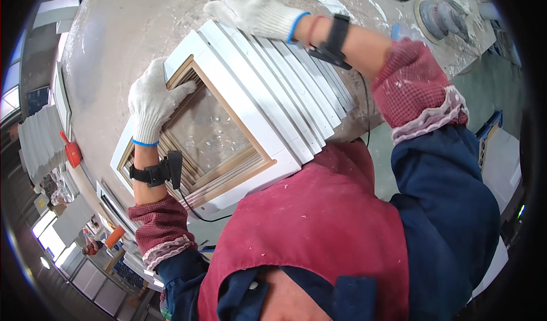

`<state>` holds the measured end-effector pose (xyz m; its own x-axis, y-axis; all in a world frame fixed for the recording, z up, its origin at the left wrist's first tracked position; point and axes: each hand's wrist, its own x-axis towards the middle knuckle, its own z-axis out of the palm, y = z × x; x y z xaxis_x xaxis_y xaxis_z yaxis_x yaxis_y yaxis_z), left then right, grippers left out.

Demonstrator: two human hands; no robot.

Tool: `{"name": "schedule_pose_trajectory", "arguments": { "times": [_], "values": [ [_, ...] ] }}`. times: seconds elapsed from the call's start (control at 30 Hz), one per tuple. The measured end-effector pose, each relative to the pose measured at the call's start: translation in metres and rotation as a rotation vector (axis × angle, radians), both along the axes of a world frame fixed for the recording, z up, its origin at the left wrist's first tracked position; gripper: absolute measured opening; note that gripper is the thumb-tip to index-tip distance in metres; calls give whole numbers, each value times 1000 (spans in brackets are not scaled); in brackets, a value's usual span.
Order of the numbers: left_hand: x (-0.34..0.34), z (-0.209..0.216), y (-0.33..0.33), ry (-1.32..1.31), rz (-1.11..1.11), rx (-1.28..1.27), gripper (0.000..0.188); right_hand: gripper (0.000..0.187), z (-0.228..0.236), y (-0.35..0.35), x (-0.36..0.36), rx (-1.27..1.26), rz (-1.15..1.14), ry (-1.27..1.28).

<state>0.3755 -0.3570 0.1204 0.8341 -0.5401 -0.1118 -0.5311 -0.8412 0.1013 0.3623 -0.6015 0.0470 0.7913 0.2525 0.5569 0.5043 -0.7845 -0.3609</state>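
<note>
While the white frames [262,107] sit stacked in steps on the table [108,53], my left hand [159,99] grasps the front one's left side, thumb inside the opening. Firm, even pressure there should, I judge, stop the stack sliding. My right hand [253,10] is at the far edge; from this angle I can't tell whether its fingers grasp anything.

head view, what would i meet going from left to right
Stack of pale sheets, red object, white-gloved left hand, white-gloved right hand, round grey tool.
</note>
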Motion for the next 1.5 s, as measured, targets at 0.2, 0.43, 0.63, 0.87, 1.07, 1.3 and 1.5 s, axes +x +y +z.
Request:
{"name": "schedule_pose_trajectory", "arguments": {
  "times": [0.2, 0.43, 0.63, 0.87, 1.07, 1.3, 1.5],
  "values": [
    [-1, 5, 0, 5, 33, 30, 54, 25, 13, -17, -146, 156, 90, 201],
    [-2, 5, -8, 30, 57, 48, 54, 26, -19, -5, 8, 84, -128, 193],
    [2, 2, 3, 12, 48, 71, 55, 30, 2, -11, -98, 73, 32, 293],
    [-6, 5, -9, 52, 84, 112, 56, 29, -3, -17, -36, -37, -85, 326],
    [1, 3, 3, 8, 35, 77, 55, 31, -8, -13, -70, 92, -44, 340],
    [-1, 2, 2, 4, 53, 72, 55, 25, -3, -26, -161, -29, 71, 179],
    [3, -4, 4, 30, 54, 97, 57, 29, -29, -1, -57, 116, -74, 40]
  ]
}}
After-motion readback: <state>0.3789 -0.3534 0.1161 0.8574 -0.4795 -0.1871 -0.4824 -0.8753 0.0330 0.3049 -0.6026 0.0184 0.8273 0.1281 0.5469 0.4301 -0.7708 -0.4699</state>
